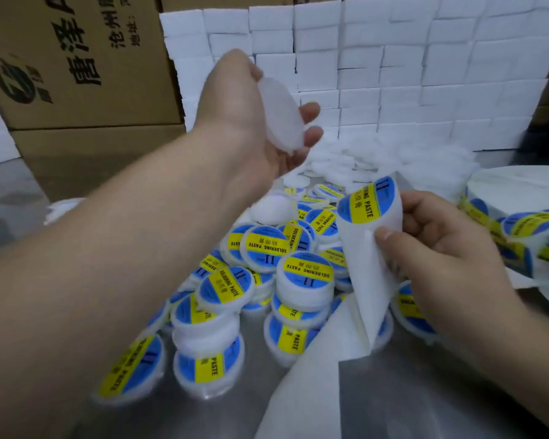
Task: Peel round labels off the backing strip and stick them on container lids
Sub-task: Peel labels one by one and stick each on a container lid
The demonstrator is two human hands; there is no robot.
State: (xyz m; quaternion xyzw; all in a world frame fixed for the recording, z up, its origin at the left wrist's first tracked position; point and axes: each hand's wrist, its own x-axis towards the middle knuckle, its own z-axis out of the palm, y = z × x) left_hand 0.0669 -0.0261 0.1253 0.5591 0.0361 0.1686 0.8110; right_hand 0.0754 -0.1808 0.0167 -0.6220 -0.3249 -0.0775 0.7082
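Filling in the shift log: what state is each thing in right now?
Left hand: raised, gripping a blank container.
Right hand: pinching the backing strip.
Label: at the strip's bend, still on it.
Labelled containers: heaped on the table.

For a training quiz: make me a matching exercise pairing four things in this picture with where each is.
Column one:
1. blank container
2. backing strip
3. cardboard box
4. labelled containers

Column two:
A. piled on the metal table
B. held up in the left hand
C. pinched in the right hand
D. back left

Pairs: 1-B, 2-C, 3-D, 4-A
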